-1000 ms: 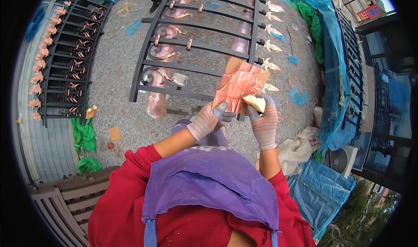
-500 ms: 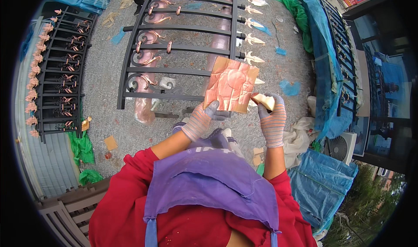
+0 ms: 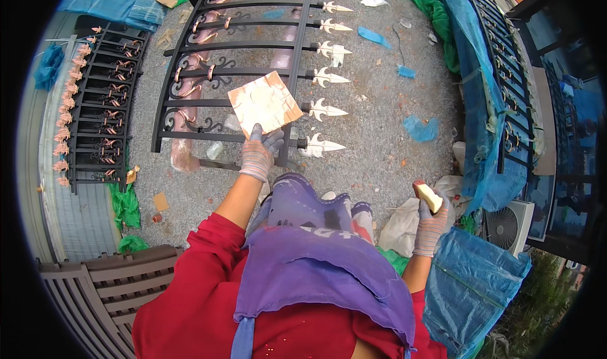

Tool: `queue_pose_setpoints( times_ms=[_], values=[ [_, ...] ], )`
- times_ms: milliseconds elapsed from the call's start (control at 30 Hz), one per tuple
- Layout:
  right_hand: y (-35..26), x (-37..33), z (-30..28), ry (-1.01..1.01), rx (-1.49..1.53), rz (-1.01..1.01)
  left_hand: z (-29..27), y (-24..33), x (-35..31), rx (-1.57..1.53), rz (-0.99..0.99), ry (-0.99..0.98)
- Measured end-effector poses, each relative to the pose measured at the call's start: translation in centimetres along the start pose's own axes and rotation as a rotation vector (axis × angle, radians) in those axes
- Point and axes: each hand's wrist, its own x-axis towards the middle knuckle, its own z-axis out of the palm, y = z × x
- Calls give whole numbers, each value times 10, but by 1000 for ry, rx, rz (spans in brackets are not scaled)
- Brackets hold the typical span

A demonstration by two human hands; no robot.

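Left hand (image 3: 260,150) pinching the near edge of a creased square sheet (image 3: 265,103), seen against a black fence panel (image 3: 300,49); right hand (image 3: 434,221), well apart, gripping a pale block (image 3: 430,199) with a reddish end. Good handling probably means keeping the sheet level and the block's coloured end off the apron (image 3: 322,264). Below, grey gravelly ground (image 3: 373,163) with blue scraps (image 3: 420,129); at right, blue sheeting (image 3: 471,283).
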Motion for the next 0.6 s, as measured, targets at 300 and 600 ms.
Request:
queue_pose_setpoints(
  times_ms=[300,600],
  values=[
    [12,86,-16,-106,-142,-47,21,-40,26,-36,97,-111],
    [-23,215,65,-389,100,-6,86,-73,98,-4,130,209]
  ],
)
